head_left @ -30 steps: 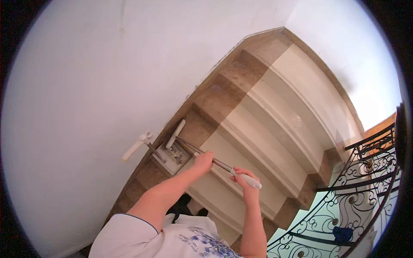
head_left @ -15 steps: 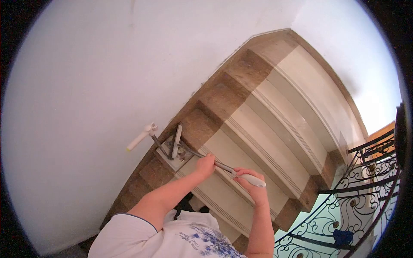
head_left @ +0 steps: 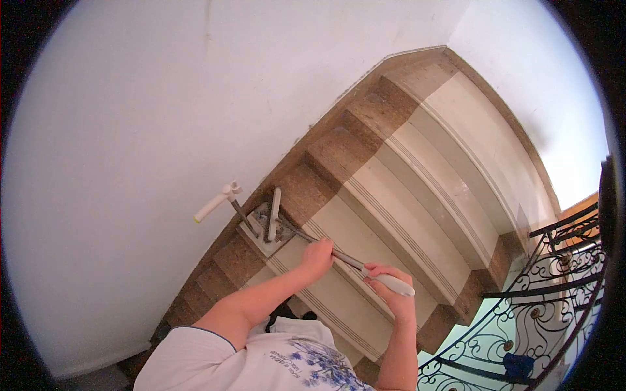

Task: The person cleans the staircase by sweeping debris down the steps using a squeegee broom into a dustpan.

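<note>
Broom, held slantwise, its pale head over the dustpan beside the wall. The left hand enclosed the middle of the shaft, fingers curled round it; the right hand clasped the upper end where the shaft met the white grip, fingers closed about it. The broom was probably light, with a stiff shaft and more yielding bristles; the smooth shaft might have turned in a loose hold. Grip and mid-shaft appeared the soundest places to take hold, one for steering, the other for support. The dustpan, with grey debris in it, sat on the brown border of a step, its handle raised near the wall. Farther out, pale treads curved between the wall and a black scrolled railing, near which dark blue cloth showed.
</note>
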A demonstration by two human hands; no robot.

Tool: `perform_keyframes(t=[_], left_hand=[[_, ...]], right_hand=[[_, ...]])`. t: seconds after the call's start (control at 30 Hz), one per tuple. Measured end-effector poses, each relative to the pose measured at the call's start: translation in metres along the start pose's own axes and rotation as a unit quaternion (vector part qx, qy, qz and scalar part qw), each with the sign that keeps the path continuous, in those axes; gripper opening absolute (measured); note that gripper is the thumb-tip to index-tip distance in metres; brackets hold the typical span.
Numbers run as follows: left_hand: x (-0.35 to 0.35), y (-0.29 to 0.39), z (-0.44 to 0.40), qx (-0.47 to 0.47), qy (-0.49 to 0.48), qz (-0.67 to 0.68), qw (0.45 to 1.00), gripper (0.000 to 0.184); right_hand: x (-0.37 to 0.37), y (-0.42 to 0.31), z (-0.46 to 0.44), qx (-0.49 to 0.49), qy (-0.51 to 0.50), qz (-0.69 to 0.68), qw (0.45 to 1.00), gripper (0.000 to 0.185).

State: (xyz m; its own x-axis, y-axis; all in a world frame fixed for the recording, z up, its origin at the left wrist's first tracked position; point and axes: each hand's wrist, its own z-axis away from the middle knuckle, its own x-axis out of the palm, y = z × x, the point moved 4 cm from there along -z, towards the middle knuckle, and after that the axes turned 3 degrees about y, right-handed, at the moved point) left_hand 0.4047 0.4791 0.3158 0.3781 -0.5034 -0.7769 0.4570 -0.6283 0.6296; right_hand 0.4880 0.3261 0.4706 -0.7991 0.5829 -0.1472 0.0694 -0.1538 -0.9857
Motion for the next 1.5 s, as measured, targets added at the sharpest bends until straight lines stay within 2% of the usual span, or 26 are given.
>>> perform_keyframes(t=[0.07, 0.13, 0.2, 0.3, 0.37, 0.43, 0.63, 0.67, 0.9, 1.0, 1.1, 1.17, 1.3, 1.37, 1.5], left_hand=[[0.007, -0.007, -0.011, 0.037, 0.048, -0.014, 0.998, 0.019], [0.013, -0.016, -0.022, 0.025, 0.036, -0.014, 0.999, 0.019], [0.015, -0.021, -0.024, 0.013, 0.024, -0.015, 1.0, 0.019], [0.012, -0.027, -0.021, 0.013, 0.037, -0.011, 0.999, 0.017], [0.012, -0.027, -0.016, -0.01, -0.029, -0.041, 0.999, 0.015], [0.008, -0.02, -0.014, -0.001, -0.029, -0.043, 0.999, 0.015], [-0.009, 0.017, -0.031, 0.062, -0.022, -0.068, 0.996, 0.016], [-0.012, 0.021, -0.039, 0.067, -0.019, -0.076, 0.995, 0.016], [0.027, -0.018, -0.115, 0.064, -0.064, -0.096, 0.991, 0.011], [0.041, -0.032, -0.134, 0.109, -0.067, -0.092, 0.987, 0.013], [0.04, -0.025, -0.127, 0.117, -0.082, -0.104, 0.984, 0.014], [0.037, -0.022, -0.118, 0.072, -0.105, -0.132, 0.983, 0.013], [0.055, -0.033, -0.109, 0.064, -0.13, -0.126, 0.981, 0.012], [0.055, -0.028, -0.099, 0.079, -0.186, -0.148, 0.968, 0.012], [0.055, -0.02, -0.07, 0.122, -0.16, -0.113, 0.973, 0.013]], right_hand=[[0.001, 0.001, -0.001, 0.007, 0.014, 0.008, 1.0, 0.017], [0.003, 0.006, -0.004, 0.013, 0.027, 0.017, 0.999, 0.018], [0.006, 0.014, -0.01, -0.028, 0.021, 0.019, 0.999, 0.019], [0.008, 0.027, -0.012, -0.008, 0.023, -0.028, 0.999, 0.018], [0.009, 0.027, -0.011, -0.01, 0.029, -0.038, 0.999, 0.017], [0.007, 0.023, -0.009, -0.012, 0.035, -0.047, 0.998, 0.015], [-0.006, 0.003, 0.004, 0.014, 0.103, -0.035, 0.994, 0.015], [-0.007, 0.003, 0.002, 0.02, 0.119, -0.066, 0.991, 0.015], [0.004, 0.047, -0.038, 0.009, 0.209, -0.179, 0.961, 0.016], [0.015, 0.056, -0.046, 0.022, 0.245, -0.154, 0.957, 0.016], [0.016, 0.06, -0.042, 0.019, 0.247, -0.16, 0.955, 0.017], [0.02, 0.068, -0.036, 0.021, 0.249, -0.165, 0.954, 0.017], [0.029, 0.084, -0.019, 0.02, 0.266, -0.132, 0.955, 0.017], [0.032, 0.083, -0.007, 0.026, 0.277, -0.123, 0.952, 0.017], [0.039, 0.069, 0.026, 0.064, 0.303, -0.103, 0.945, 0.015]])
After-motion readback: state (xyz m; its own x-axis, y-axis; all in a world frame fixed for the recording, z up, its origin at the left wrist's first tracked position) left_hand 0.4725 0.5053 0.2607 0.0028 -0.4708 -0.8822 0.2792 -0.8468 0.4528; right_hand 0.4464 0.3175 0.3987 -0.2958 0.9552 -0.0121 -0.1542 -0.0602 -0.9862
